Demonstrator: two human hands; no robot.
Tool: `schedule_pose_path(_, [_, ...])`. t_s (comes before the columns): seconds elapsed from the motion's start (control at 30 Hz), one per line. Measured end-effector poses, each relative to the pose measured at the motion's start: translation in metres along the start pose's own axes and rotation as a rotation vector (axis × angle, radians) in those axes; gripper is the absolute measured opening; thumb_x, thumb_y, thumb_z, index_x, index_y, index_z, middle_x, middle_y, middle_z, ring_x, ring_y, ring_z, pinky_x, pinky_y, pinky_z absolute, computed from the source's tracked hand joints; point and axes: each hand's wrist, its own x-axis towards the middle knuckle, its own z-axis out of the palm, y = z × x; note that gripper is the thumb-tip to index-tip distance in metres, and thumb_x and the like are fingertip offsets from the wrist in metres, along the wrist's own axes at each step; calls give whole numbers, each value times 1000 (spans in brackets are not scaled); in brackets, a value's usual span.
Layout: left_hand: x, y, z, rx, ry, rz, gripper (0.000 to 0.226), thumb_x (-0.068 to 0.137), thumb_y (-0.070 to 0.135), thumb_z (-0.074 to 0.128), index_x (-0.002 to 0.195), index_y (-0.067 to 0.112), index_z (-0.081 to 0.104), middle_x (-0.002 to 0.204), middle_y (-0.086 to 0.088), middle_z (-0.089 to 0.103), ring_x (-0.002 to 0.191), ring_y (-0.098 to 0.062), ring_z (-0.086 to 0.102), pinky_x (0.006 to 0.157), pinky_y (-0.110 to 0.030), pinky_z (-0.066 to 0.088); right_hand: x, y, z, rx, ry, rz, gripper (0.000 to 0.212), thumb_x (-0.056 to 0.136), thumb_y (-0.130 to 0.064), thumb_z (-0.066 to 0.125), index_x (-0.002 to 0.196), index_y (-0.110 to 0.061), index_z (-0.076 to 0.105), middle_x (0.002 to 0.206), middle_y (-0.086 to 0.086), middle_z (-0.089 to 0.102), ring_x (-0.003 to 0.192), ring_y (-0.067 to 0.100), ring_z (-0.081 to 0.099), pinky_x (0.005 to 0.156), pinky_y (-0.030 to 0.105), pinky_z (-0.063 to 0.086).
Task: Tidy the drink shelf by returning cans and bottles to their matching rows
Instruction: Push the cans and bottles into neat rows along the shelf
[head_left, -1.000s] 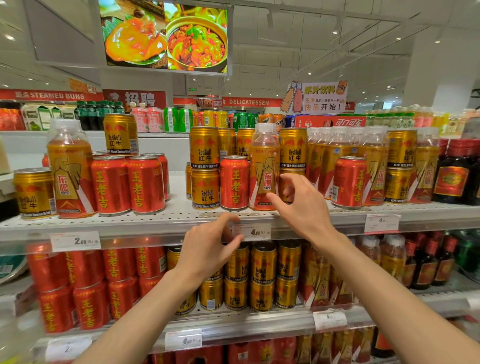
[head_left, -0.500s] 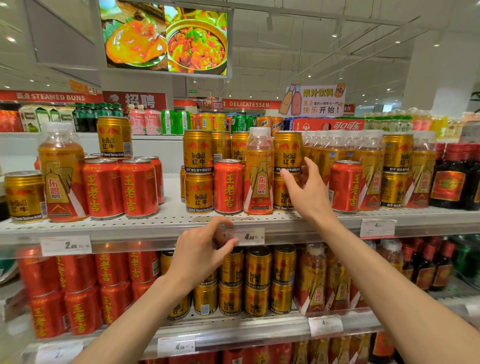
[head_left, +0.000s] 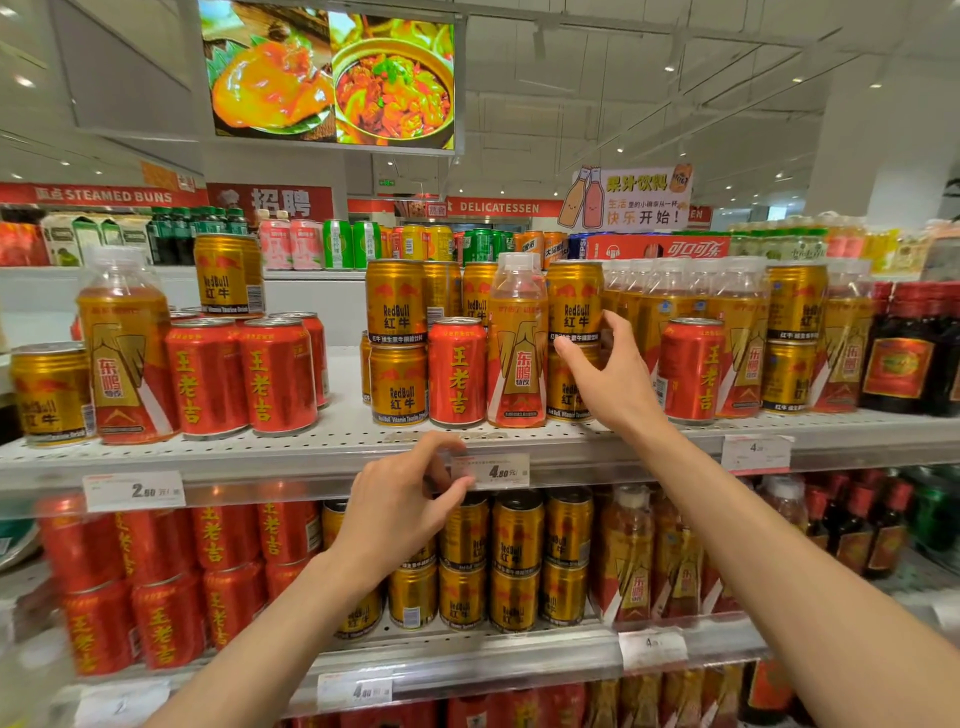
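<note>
Pretty mixed-up top shelf (head_left: 332, 441) here, so taking the price tag (head_left: 491, 470) on its front lip as the anchor. Far left of the tag: a gold can (head_left: 49, 392), an orange bottle (head_left: 124, 358) and a bunch of red cans (head_left: 241, 376) all jumbled together, probably strays from other rows. Just left of the tag: left hand (head_left: 400, 506), fingers loosely curled, thumb and fingertip touching the tag's edge, holding nothing, looks like steadying or checking which row this is. Right above the tag: a lone red can (head_left: 457, 371) and a lone bottle (head_left: 517, 348) parked in front of the gold row, clearly out of place. Up and right of the tag: right hand (head_left: 605, 371), fingers spread apart, not clamped on anything yet. Stacked gold can (head_left: 574, 301) sitting right between thumb and fingers, touching or nearly, hard to say. Best guess: about to grab it.
</note>
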Motion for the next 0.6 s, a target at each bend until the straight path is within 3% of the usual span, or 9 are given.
schedule_pose_path(0.1, [0,0,-1,-3,-8,6,35,86,35,81,116,31,64,66,20,60,59,4,56,60,-25,53,-5,6,-13,-48,-120,5,89,91,-57,63,159,-32,11,162,-1,33,144,21,40,116,52,37])
schedule_pose_path(0.2, [1,-1,-1,-3,-9,7,35,85,35,81,116,31,64,65,19,61,59,3,57,59,-28,55,-15,14,-24,-189,-253,29,100,88,-54,69,161,-31,4,162,0,35,143,19,43,115,47,34])
schedule_pose_path(0.27, [1,-1,0,-4,-4,5,35,85,34,82,115,30,64,64,21,59,57,5,55,59,-28,56,-19,16,-25,-277,-305,26,98,88,-49,72,160,-25,9,159,0,41,137,21,49,112,43,37])
schedule_pose_path(0.37, [1,-1,1,-4,4,2,35,84,33,82,115,29,65,64,21,60,57,9,53,59,-26,54,-22,16,-19,-339,-270,-5,94,87,-48,74,158,-27,17,150,0,52,129,24,56,105,43,44])
schedule_pose_path(0.6, [1,-2,0,-4,-11,15,36,85,33,82,116,28,64,63,22,58,56,8,54,58,-20,51,-23,19,-13,-388,-202,-5,90,85,-53,72,155,-29,21,143,-2,57,123,25,60,97,45,50])
